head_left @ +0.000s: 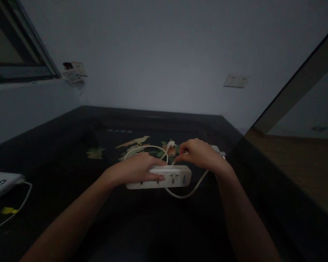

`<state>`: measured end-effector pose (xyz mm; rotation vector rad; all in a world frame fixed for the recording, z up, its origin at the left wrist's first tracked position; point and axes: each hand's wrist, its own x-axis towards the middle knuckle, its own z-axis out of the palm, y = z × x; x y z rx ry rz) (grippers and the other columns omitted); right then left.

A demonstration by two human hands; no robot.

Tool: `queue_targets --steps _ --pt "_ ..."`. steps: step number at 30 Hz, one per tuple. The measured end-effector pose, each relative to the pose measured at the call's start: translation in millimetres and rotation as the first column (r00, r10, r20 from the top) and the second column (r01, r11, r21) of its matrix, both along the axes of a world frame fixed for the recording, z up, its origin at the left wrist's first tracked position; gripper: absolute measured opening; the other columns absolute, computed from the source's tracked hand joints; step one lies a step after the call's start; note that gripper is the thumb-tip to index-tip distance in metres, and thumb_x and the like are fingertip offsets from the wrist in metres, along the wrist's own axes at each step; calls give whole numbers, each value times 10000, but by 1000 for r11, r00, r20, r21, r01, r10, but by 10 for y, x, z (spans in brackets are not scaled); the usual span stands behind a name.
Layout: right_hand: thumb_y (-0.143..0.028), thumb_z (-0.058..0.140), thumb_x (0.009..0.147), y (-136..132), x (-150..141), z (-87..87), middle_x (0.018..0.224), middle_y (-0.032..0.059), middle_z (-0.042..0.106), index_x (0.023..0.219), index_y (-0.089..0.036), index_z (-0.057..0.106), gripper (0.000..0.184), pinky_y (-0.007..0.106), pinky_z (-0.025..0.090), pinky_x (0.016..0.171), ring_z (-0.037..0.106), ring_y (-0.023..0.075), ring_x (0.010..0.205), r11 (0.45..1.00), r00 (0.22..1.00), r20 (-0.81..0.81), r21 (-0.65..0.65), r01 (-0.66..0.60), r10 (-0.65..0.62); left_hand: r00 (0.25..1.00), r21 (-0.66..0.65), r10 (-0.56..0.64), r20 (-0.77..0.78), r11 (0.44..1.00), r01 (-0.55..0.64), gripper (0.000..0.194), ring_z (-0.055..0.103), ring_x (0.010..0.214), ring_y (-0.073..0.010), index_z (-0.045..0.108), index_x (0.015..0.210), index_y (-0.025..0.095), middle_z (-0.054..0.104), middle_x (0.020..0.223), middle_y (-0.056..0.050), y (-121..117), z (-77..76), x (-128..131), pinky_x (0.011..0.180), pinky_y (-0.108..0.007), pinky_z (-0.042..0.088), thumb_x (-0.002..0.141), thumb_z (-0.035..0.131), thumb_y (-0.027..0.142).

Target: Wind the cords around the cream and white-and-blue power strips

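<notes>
A white power strip point(177, 177) with sockets on its near face is held in my left hand point(139, 168), whose thumb presses the front while the fingers lie over the top. Just right of it, my right hand point(198, 153) is closed in a pinch on a white cord point(174, 161). The cord loops behind the strip and hangs in a curve below it. A white plug point(170, 144) stands up behind the strip. Partly hidden behind my right wrist is another white piece point(218, 150).
Beneath my hands is a dark table point(98, 123) with a bird and flower design. At the left edge lies a white device point(5, 183) with a cable and a yellow tag point(9, 210). Wall sockets point(236, 80) are at the back right, others point(74, 72) at the back left.
</notes>
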<state>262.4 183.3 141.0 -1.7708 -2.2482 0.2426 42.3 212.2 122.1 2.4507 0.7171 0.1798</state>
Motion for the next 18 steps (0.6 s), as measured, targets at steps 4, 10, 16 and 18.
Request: queue_targets --steps 4,10,16,18 --pt "-294 655 783 -29 -23 62 636 16 664 728 -222 729 116 254 285 497 562 137 559 997 999 -22 62 48 -47 997 40 78 8 996 -78 331 627 718 -174 687 1086 276 721 867 -21 67 11 -64 612 -222 385 786 610 394" --pt "-212 531 861 -78 -38 43 776 57 719 877 -207 741 211 275 394 595 628 168 686 994 996 -86 112 -10 19 984 178 177 -10 969 -173 388 633 786 -196 660 1138 280 721 963 -42 183 -34 -118 642 -240 384 812 576 473" --pt "-247 445 911 -98 -63 101 827 67 717 995 -195 711 284 272 410 613 627 177 722 980 958 -287 188 61 -4 925 180 337 174 913 -366 395 627 710 -171 686 1030 195 715 885 -59 298 -89 -109 607 -233 392 817 555 501" --pt "-268 417 920 -104 -77 141 773 61 700 950 -175 707 306 261 383 579 598 161 656 975 935 -354 207 84 -5 880 119 394 266 892 -436 364 627 709 -167 685 977 180 710 851 -49 315 -66 -111 610 -230 404 820 555 482"
